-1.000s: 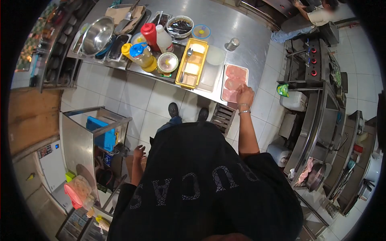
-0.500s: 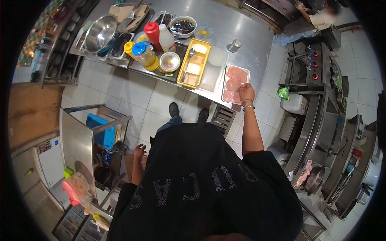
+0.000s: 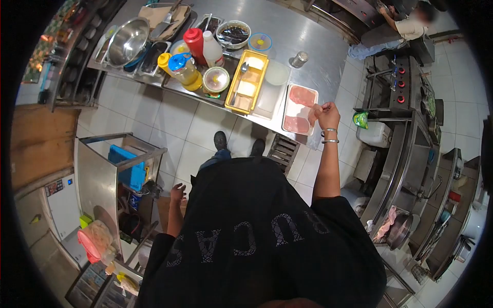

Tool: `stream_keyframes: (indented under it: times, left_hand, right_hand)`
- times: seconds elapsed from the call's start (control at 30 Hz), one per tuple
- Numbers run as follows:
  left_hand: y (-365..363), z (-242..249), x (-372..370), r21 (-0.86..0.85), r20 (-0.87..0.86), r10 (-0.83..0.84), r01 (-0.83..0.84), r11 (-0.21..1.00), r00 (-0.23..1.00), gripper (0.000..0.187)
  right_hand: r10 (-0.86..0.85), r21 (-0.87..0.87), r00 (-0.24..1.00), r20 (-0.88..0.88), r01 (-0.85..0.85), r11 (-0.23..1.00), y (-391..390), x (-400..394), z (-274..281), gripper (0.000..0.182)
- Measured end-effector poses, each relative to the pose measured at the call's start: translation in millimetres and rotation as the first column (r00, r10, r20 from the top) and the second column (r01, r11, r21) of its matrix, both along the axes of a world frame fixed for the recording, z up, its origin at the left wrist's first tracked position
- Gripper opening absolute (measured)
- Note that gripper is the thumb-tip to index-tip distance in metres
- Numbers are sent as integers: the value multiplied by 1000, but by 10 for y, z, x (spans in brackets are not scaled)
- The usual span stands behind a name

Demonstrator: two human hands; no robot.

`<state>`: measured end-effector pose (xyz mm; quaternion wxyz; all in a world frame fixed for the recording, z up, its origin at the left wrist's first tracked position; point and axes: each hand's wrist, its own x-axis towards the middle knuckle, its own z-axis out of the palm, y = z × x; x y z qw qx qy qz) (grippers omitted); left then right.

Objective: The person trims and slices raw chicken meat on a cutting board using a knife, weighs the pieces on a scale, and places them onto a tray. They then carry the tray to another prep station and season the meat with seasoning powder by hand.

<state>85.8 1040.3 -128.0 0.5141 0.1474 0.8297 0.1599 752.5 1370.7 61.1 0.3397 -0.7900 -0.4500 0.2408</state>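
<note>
My right hand (image 3: 327, 116) pinches a thin slice of raw meat (image 3: 312, 116) at the right edge of a white tray (image 3: 294, 109). The slice hangs from the fingertips, partly over the tray. Two other raw meat slices lie flat in it, an upper slice (image 3: 303, 95) and a lower slice (image 3: 296, 124). Low at my left side, away from the table, my left hand (image 3: 177, 192) holds nothing, its fingers loosely apart.
Left of the tray on the steel table (image 3: 323, 61) stands a yellow container (image 3: 234, 82) with a spoon. A metal shaker (image 3: 299, 59), red bottle (image 3: 194, 45), oil bottle (image 3: 186, 74) and steel bowl (image 3: 127, 43) are farther off. Another person (image 3: 411, 26) is at upper right.
My right hand has moved right, drawing the middle meat slice off the tray floor and baring white tray between the other two. My left hand stays low at my side.
</note>
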Motion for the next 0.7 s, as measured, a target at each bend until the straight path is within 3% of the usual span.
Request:
stream_keyframes:
  times: [0.03, 0.17, 0.23, 0.3, 0.37, 0.53, 0.63, 0.7]
  left_hand:
    - [-5, -24, -10, 0, 1, 0, 0, 1000, 1000, 48]
    - [-25, -61, -5, 10, 23, 10, -10, 1000, 1000, 49]
    - [-41, -4, 41, 7, 8, 7, -7, 1000, 1000, 49]
    - [-52, 88, 72, 22, -7, 22, -22, 1000, 1000, 49]
    - [-150, -44, -32, 25, 12, 19, -19, 1000, 1000, 49]
    - [-236, 16, 7, -11, -4, 40, -40, 999, 999, 49]
    - [-281, 72, 80, -24, -66, 4, -6, 1000, 998, 49]
    - [-342, 104, 95, 0, -110, -98, 99, 995, 989, 49]
  right_hand:
    - [-6, -82, 1000, 30, 9, 997, 10, -85, 92, 26]
    - [40, -130, 999, -30, -43, 991, 128, -277, -82, 23]
    - [84, -18, 964, 251, -82, 996, 192, -216, -408, 14]
    - [118, -54, 960, 253, -107, 993, 198, -236, -535, 11]
    - [188, 82, 917, 352, -231, 970, 176, -332, -711, 13]
    - [300, -11, 910, 285, -309, 951, 129, -393, -1054, 11]
    - [-8, 39, 929, 370, -7, 999, 179, -288, -865, 15]
    - [26, 40, 884, 466, -51, 998, 310, -186, -799, 17]
